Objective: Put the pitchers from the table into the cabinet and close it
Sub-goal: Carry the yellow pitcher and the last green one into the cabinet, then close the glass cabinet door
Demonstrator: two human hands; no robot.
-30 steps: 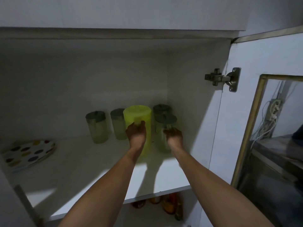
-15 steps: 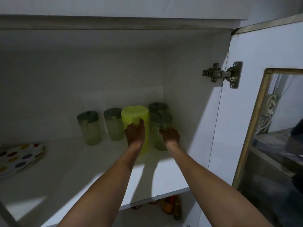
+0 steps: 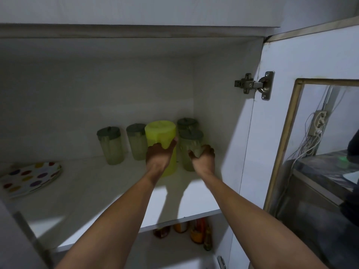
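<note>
Both my arms reach deep into the open cabinet. My left hand [image 3: 158, 155] wraps the front of a bright yellow pitcher [image 3: 160, 133] standing on the white shelf [image 3: 97, 195]. Beside it on the right, my right hand [image 3: 204, 158] grips a clear pitcher with a grey lid [image 3: 190, 141]. Another grey-lidded pitcher [image 3: 187, 122] stands just behind that one, near the cabinet's right wall. Two more clear pitchers [image 3: 111, 145] [image 3: 136, 140] stand to the left of the yellow one.
A plate with coloured dots [image 3: 29, 177] lies at the shelf's left end. The cabinet door [image 3: 281, 133] hangs open on the right, with a metal hinge [image 3: 254, 85]. Bottles [image 3: 198, 232] stand on the lower shelf. A counter and cables show through the door's glass.
Both hands have stayed on their pitchers at the back right of the shelf. My left hand's fingers have spread further round the yellow pitcher. The view has shifted slightly.
</note>
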